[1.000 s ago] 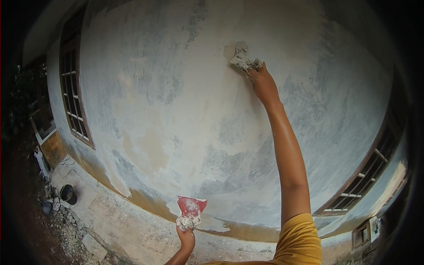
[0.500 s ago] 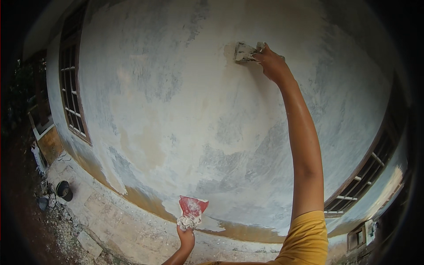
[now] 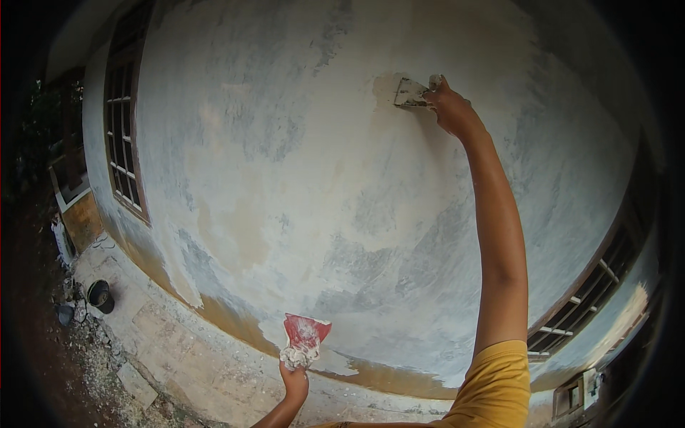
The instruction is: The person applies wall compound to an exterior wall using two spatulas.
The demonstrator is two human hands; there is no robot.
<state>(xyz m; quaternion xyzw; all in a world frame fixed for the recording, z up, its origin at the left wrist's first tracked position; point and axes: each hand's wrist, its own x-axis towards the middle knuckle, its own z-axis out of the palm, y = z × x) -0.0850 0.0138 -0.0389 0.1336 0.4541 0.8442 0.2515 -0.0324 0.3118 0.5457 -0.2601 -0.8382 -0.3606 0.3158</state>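
Note:
My right hand [image 3: 454, 108], at the end of a raised and outstretched arm, is closed round a putty-smeared putty knife [image 3: 411, 93]. The blade lies against the upper wall [image 3: 300, 178], and a darker, damp-looking patch of putty [image 3: 385, 87] shows just left of it. Low in front of me, my left hand [image 3: 294, 380] grips a red scraper [image 3: 307, 330]. Its blade points up and carries white smears, with a thick lump of putty [image 3: 300, 354] at the base that hides the handle. The wall is coated unevenly in white, grey and tan.
Barred windows stand at the left [image 3: 123, 135] and the lower right [image 3: 581, 307]. A paved strip [image 3: 171, 335] runs along the wall's foot. A dark bucket [image 3: 100, 296] sits on it at the left, beside rubble [image 3: 100, 349] and a loose slab [image 3: 137, 385].
My right hand has drawn the putty knife slightly rightward along the wall, and the damp patch left of it is wider. The whole view has shifted a little. My left hand still holds the scraper low.

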